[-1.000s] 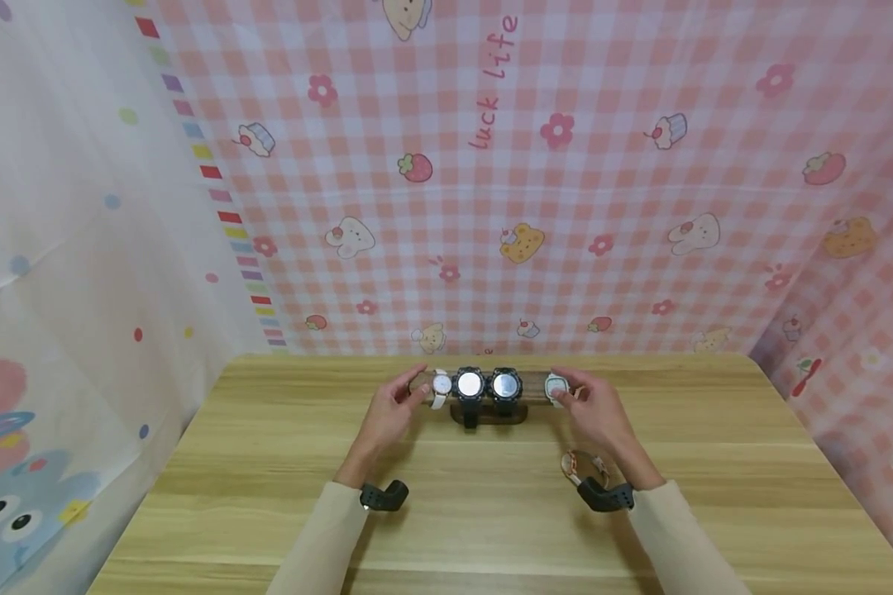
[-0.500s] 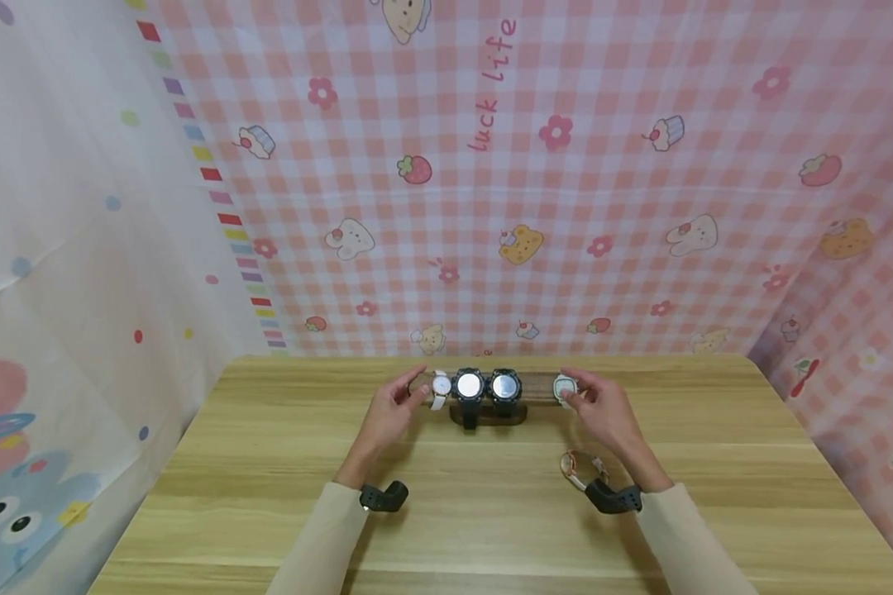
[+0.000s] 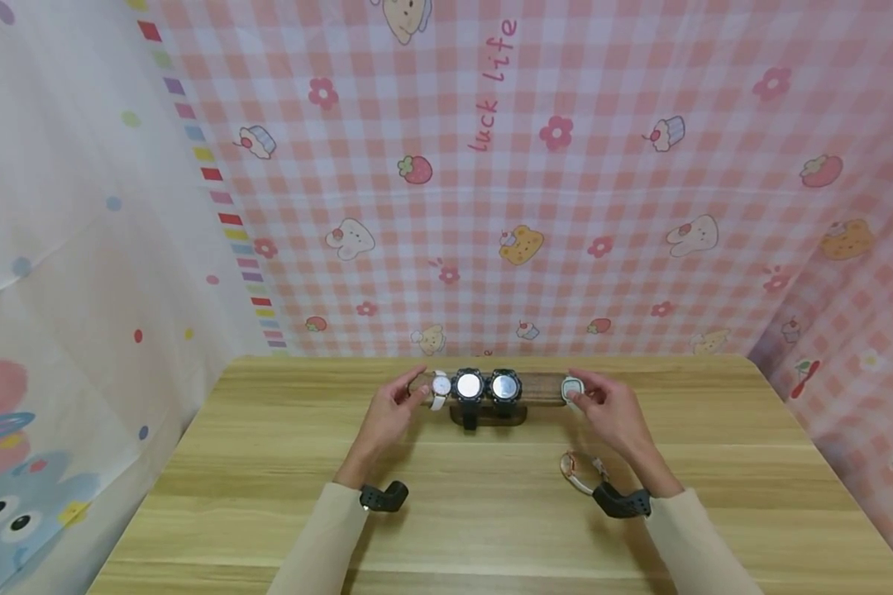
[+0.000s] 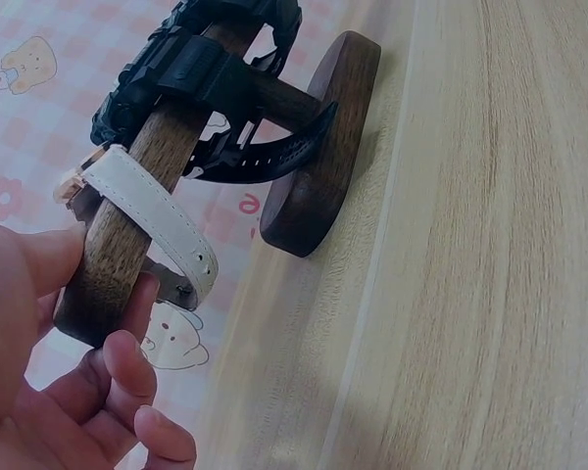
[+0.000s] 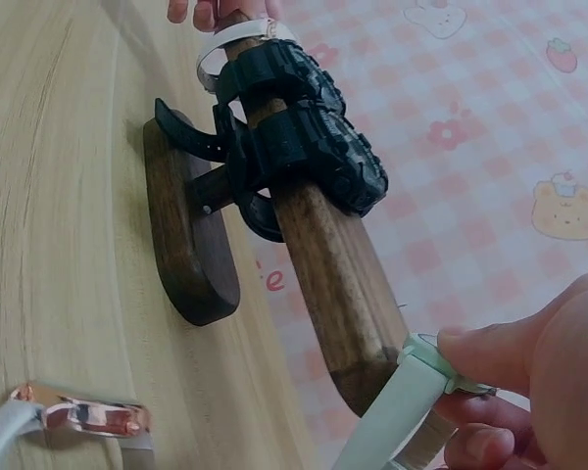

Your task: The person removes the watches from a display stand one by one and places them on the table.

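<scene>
A dark wooden T-shaped watch stand stands near the table's back. My left hand grips the bar's left end, thumb above and fingers below, beside a white-strapped watch. Two black watches hang around the bar's middle, one with its strap tail dangling. At the bar's right end, my right hand pinches a mint-green square watch by its case. Its strap lies at the tip of the bar; whether it still loops around the wood I cannot tell.
A rose-gold watch with a pale strap lies on the wooden table, close to my right wrist. Behind the table hangs a pink checked cloth. Each wrist wears a black camera band.
My right hand has moved right with the mint-green watch, sliding it along the bar to the right end. The left hand and the other watches have stayed in place.
</scene>
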A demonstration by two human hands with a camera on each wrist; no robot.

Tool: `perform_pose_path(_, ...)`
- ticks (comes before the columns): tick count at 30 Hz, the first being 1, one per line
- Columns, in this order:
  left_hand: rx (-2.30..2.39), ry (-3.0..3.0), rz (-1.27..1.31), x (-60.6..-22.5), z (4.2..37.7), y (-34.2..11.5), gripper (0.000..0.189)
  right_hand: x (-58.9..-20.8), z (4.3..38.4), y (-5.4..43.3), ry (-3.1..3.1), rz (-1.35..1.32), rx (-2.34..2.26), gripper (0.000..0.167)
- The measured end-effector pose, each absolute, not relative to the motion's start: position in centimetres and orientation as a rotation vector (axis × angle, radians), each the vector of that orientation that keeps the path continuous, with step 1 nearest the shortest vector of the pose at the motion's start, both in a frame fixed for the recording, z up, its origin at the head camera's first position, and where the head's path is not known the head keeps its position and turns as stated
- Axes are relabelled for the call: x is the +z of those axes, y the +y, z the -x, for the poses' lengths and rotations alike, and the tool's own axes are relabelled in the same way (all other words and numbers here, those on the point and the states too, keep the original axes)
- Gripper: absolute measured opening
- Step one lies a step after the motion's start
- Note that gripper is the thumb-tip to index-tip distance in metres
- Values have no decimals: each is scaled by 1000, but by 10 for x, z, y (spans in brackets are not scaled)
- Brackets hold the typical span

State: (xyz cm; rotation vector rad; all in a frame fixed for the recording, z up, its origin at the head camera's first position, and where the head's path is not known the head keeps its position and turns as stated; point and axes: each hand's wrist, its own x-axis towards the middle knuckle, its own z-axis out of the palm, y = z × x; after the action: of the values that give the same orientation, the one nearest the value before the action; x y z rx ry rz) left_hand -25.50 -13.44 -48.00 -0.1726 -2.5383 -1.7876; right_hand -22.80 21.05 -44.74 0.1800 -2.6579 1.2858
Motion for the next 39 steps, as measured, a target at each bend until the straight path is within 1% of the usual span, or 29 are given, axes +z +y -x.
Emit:
perform_pose_path(19, -1784, -2532, 183, -479, 255, -134, 43, -429, 209, 209, -2636, -255, 1250, 36)
perform_pose_path(25, -1788, -2536, 185, -479, 255, -134, 44, -426, 200, 202, -2606, -302, 1274, 35)
perform_pose_path(32, -1778, -2541, 191, -478, 254, -133, 44, -426, 191, 191, -2631, -346, 1310, 36)
perform_pose_path(39, -1747, -2549, 194, -478, 254, -133, 43, -428, 184, 180, -2622, -410, 1352, 34)
